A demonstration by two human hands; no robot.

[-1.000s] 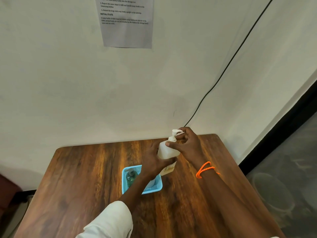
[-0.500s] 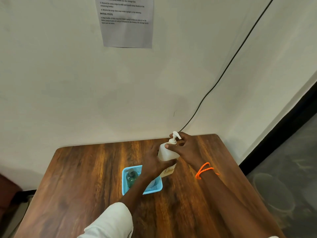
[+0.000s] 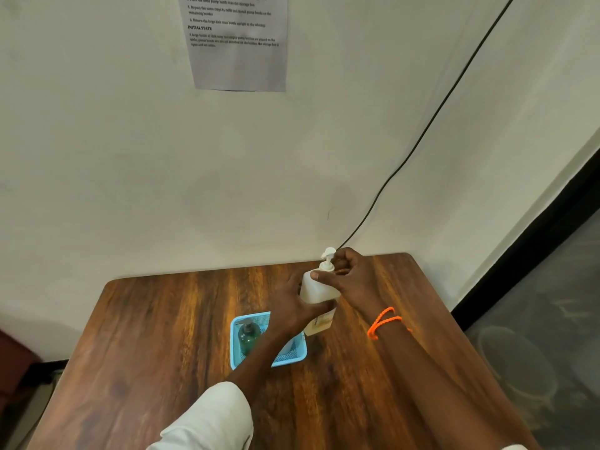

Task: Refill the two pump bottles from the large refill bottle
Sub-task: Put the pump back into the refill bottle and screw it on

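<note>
wooden table (image 3: 162, 336) | both hands grip white pump bottle (image 3: 316, 290) | base hidden

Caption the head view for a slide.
Both hands grip a white pump bottle beside a blue basket holding a green one.

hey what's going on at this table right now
A person is working on a white pump bottle standing on a wooden table. The left hand grips its body while the right hand holds the collar under the pump head, apparently twisting it. A green pump bottle with its pump on stands in a blue basket beside them.
</note>
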